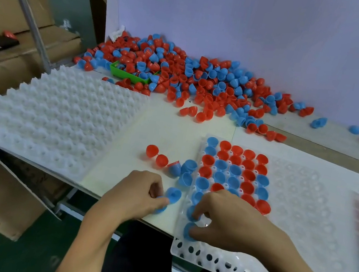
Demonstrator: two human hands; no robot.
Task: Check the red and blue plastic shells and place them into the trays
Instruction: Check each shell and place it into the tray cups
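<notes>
Right hand [228,219] pinching blue shell [189,231] in clear tray [223,262], left hand [139,194] gripping another blue shell [161,207] beside it

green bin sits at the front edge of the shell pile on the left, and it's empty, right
Not quite. The green bin does sit at the front edge of the shell pile on the left, but it is not empty: the head view shows red and blue shells lying inside it and heaped over its far side.
</notes>
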